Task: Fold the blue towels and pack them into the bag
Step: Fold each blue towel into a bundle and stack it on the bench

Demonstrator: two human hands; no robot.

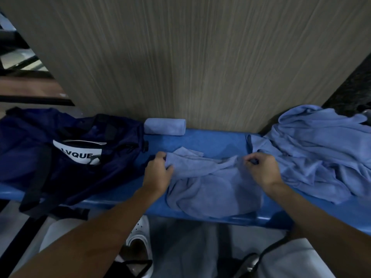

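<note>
Gripping a crumpled blue towel (212,185) on the blue bench (218,140), the left hand (158,173) pinches its left corner and the right hand (261,169) its right, between the navy bag (66,149) and the towel pile (325,149).

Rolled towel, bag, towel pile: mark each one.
rolled towel (164,126), head view, middle of the roll.
bag (118,159), head view, navy fabric right of the white label.
towel pile (321,149), head view, middle of the heap.
</note>
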